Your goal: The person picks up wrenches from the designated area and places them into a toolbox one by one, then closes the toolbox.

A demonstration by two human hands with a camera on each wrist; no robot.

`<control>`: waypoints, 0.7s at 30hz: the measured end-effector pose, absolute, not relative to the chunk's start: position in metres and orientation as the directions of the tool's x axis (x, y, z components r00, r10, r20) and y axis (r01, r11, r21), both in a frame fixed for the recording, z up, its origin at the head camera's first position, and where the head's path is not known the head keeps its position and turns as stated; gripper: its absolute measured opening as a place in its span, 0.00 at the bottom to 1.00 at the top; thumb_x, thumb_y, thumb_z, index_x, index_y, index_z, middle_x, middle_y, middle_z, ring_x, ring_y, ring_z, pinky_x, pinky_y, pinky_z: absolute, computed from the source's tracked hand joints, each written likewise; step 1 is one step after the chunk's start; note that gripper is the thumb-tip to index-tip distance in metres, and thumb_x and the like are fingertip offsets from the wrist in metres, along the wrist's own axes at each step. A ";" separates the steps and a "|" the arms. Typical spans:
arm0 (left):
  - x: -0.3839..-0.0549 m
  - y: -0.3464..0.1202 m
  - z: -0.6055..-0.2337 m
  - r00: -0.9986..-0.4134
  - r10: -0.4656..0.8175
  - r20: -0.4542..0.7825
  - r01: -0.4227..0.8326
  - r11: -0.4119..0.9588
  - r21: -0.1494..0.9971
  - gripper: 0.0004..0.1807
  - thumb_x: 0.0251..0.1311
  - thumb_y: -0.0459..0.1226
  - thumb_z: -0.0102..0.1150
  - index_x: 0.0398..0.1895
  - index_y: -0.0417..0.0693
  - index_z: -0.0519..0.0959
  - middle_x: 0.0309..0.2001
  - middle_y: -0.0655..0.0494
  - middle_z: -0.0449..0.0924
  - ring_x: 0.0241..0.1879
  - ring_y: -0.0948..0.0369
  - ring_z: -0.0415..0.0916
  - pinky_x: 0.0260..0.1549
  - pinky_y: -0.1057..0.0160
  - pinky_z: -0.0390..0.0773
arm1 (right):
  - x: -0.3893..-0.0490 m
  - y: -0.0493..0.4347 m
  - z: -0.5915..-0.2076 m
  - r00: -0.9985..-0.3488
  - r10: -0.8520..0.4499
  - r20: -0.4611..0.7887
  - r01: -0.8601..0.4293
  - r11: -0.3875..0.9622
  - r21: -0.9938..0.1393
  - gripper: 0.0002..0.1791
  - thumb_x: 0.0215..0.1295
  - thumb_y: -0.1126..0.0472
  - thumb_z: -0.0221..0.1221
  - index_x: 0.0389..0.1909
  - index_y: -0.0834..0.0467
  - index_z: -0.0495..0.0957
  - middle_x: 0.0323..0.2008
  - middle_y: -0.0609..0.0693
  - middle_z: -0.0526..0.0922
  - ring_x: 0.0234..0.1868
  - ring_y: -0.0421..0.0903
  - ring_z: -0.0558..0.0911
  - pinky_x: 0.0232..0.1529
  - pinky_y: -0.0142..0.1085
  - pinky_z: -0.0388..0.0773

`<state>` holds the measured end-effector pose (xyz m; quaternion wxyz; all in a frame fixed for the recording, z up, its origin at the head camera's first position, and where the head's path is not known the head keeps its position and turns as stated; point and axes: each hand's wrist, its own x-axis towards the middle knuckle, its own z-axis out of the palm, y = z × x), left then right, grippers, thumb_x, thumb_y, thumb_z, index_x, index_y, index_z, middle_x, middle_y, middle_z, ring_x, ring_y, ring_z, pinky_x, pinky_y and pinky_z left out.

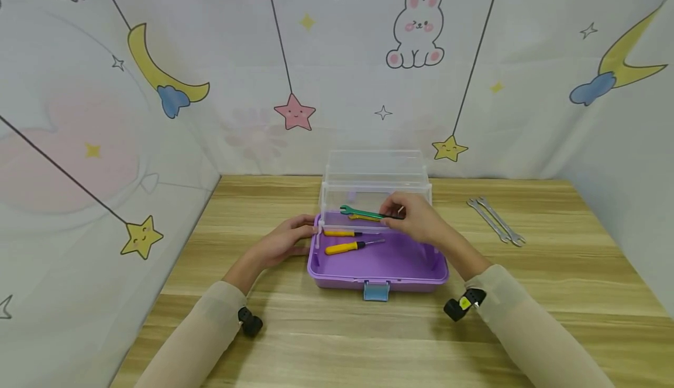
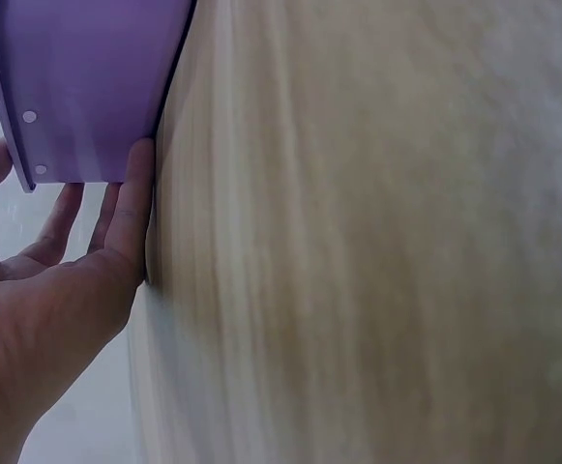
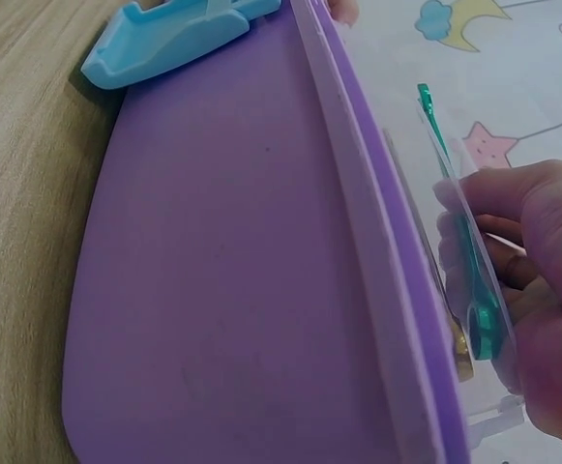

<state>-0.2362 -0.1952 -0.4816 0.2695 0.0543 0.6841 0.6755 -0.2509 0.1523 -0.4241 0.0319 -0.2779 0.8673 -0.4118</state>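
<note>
A purple toolbox [image 1: 377,275] with a clear raised lid [image 1: 375,171] and a blue latch [image 1: 376,290] stands mid-table. Inside lie two yellow-handled screwdrivers [image 1: 350,247]. My right hand [image 1: 413,217] pinches a green wrench [image 1: 363,213] over the box's clear upper tray, where a yellow tool [image 1: 363,218] lies just under it. In the right wrist view the green wrench [image 3: 455,232] runs through my fingers [image 3: 513,208] beside the purple wall [image 3: 232,280]. My left hand [image 1: 286,240] rests with straight fingers against the box's left side [image 2: 87,87].
Two silver wrenches [image 1: 497,220] lie on the wooden table [image 1: 337,329] to the right of the box. Cartoon-print fabric walls [image 1: 105,113] enclose the table on the left, back and right.
</note>
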 end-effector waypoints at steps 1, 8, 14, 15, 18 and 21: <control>-0.236 -0.195 -0.481 -0.849 0.441 -0.291 -0.285 0.082 0.955 0.28 0.80 0.40 0.53 0.77 0.40 0.65 0.74 0.42 0.67 0.72 0.46 0.69 0.64 0.48 0.80 | -0.251 0.152 -0.424 -0.843 -0.510 0.173 -0.457 0.507 -0.731 0.05 0.67 0.68 0.70 0.41 0.58 0.85 0.38 0.48 0.84 0.41 0.47 0.80 0.45 0.43 0.81; -0.235 -0.195 -0.481 -0.850 0.444 -0.283 -0.278 0.080 0.957 0.29 0.80 0.40 0.53 0.78 0.39 0.63 0.74 0.41 0.66 0.73 0.46 0.67 0.65 0.47 0.80 | -0.250 0.151 -0.422 -0.843 -0.514 0.160 -0.452 0.514 -0.729 0.05 0.67 0.68 0.70 0.41 0.58 0.85 0.37 0.48 0.84 0.41 0.47 0.80 0.44 0.42 0.82; -0.236 -0.195 -0.483 -0.852 0.446 -0.276 -0.271 0.076 0.960 0.29 0.80 0.40 0.54 0.77 0.38 0.64 0.73 0.41 0.67 0.71 0.46 0.69 0.64 0.47 0.80 | -0.252 0.152 -0.423 -0.836 -0.522 0.168 -0.462 0.506 -0.728 0.05 0.67 0.69 0.70 0.40 0.59 0.85 0.36 0.48 0.83 0.40 0.46 0.80 0.43 0.39 0.82; -0.236 -0.195 -0.483 -0.852 0.446 -0.275 -0.271 0.074 0.960 0.29 0.80 0.40 0.54 0.77 0.38 0.64 0.73 0.41 0.67 0.71 0.46 0.69 0.64 0.47 0.80 | -0.252 0.152 -0.423 -0.836 -0.523 0.168 -0.462 0.505 -0.729 0.05 0.67 0.69 0.70 0.40 0.59 0.85 0.36 0.48 0.83 0.39 0.46 0.80 0.42 0.39 0.82; -0.236 -0.195 -0.483 -0.852 0.444 -0.277 -0.273 0.074 0.959 0.28 0.80 0.40 0.53 0.77 0.38 0.64 0.73 0.41 0.68 0.71 0.46 0.69 0.64 0.47 0.80 | -0.252 0.152 -0.424 -0.832 -0.528 0.172 -0.469 0.502 -0.727 0.04 0.68 0.68 0.69 0.40 0.59 0.85 0.35 0.48 0.83 0.38 0.46 0.80 0.40 0.38 0.81; -0.236 -0.195 -0.481 -0.852 0.444 -0.278 -0.275 0.074 0.959 0.28 0.80 0.40 0.53 0.77 0.38 0.64 0.73 0.41 0.67 0.71 0.45 0.69 0.64 0.47 0.80 | -0.253 0.152 -0.425 -0.828 -0.532 0.179 -0.480 0.505 -0.718 0.04 0.68 0.68 0.69 0.40 0.59 0.85 0.35 0.47 0.83 0.38 0.46 0.80 0.39 0.37 0.81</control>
